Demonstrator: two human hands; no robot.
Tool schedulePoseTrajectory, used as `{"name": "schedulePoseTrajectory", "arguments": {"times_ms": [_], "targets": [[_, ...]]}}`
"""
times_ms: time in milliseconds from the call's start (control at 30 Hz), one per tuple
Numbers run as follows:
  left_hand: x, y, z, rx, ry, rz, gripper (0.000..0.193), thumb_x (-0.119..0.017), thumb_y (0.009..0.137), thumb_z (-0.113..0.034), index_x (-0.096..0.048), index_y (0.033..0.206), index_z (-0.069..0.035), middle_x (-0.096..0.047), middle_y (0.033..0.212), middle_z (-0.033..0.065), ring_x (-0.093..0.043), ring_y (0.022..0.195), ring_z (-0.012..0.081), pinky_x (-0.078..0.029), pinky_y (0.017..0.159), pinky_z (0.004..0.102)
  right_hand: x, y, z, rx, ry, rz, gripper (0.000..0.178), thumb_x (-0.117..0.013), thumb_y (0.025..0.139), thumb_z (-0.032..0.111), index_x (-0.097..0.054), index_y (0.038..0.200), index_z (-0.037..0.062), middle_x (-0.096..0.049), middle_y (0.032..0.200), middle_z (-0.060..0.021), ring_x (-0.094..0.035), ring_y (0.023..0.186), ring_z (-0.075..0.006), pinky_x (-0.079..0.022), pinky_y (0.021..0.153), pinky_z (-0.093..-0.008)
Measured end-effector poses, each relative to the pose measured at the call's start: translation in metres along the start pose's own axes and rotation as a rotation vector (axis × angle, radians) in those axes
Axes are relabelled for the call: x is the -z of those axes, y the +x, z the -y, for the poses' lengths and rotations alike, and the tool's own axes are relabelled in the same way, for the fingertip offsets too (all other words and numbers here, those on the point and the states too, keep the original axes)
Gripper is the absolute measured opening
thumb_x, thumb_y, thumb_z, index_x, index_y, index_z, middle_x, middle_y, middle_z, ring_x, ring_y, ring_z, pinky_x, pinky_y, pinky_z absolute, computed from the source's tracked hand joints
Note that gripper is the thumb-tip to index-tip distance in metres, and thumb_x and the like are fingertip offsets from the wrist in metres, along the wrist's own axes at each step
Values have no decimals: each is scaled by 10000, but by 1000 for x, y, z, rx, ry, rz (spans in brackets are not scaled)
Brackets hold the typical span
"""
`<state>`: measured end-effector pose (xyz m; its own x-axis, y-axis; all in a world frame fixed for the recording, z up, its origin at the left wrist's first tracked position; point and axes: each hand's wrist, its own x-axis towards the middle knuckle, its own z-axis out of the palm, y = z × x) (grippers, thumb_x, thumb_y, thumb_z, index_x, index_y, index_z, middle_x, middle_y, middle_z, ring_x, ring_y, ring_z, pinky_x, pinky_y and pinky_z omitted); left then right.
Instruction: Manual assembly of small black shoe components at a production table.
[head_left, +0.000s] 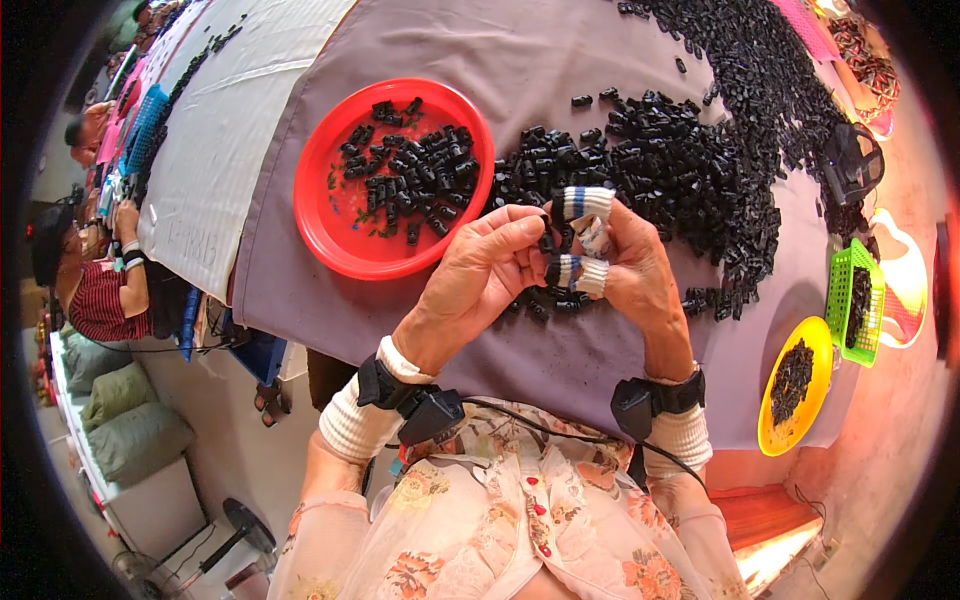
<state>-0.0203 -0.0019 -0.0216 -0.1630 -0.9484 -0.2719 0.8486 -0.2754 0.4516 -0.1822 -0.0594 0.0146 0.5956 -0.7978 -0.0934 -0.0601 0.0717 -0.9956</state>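
Note:
Above the near part of the cloth-covered table, both my hands meet around a small black plastic part (546, 240). My left hand (470, 275) is closed, pinching the part between thumb and fingertips. My right hand (640, 270) curls in from the other side, its thumb and forefinger at the part's two ends. White knitted sleeves with blue stripes (590, 203) cover those two fingers, and their tips look black. Just behind lies a large heap of similar black parts (650, 150). A red round tray (330, 245) with more of them stands beyond my left hand.
At the right edge are a yellow plate (820, 385) of small black pieces, a green basket (848, 330) and a black handled object (853, 165). Smaller black pieces (770, 90) spread along the far right. Another person (100, 270) sits at the left. A cable (540, 428) crosses my lap.

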Motion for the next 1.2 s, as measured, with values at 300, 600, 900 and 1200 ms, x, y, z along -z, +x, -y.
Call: {"name": "schedulePoseTrajectory", "arguments": {"times_ms": [300,600,900,1200], "targets": [[-3,1,4,2,77,-14,148,-546,875,-133,-538,977,-25,-590,867,42,-581,744,116,-506,691,293,3,1,-11,8,30,68,403,-715,676,21,-546,1040,52,-546,781,51,-464,696,-16,-420,611,-177],[-11,-3,5,44,79,-103,167,-529,892,-193,-573,930,-37,-573,780,6,-552,686,90,-489,627,260,5,2,-22,-92,173,22,403,-697,657,2,-553,1020,105,-504,722,74,-453,620,-10,-401,528,-176],[-10,-8,8,79,174,-42,228,-471,916,-214,-557,1016,-28,-621,931,57,-596,798,131,-488,674,278,4,2,-24,-21,213,-21,390,-671,659,-12,-555,1012,105,-513,724,69,-451,606,-15,-394,512,-172],[-18,-10,4,51,227,-82,184,-557,868,-198,-586,965,-44,-601,867,29,-570,765,105,-478,660,264,5,0,-23,-26,203,0,411,-712,650,11,-543,1014,99,-490,709,71,-434,629,-17,-382,541,-171]]}}
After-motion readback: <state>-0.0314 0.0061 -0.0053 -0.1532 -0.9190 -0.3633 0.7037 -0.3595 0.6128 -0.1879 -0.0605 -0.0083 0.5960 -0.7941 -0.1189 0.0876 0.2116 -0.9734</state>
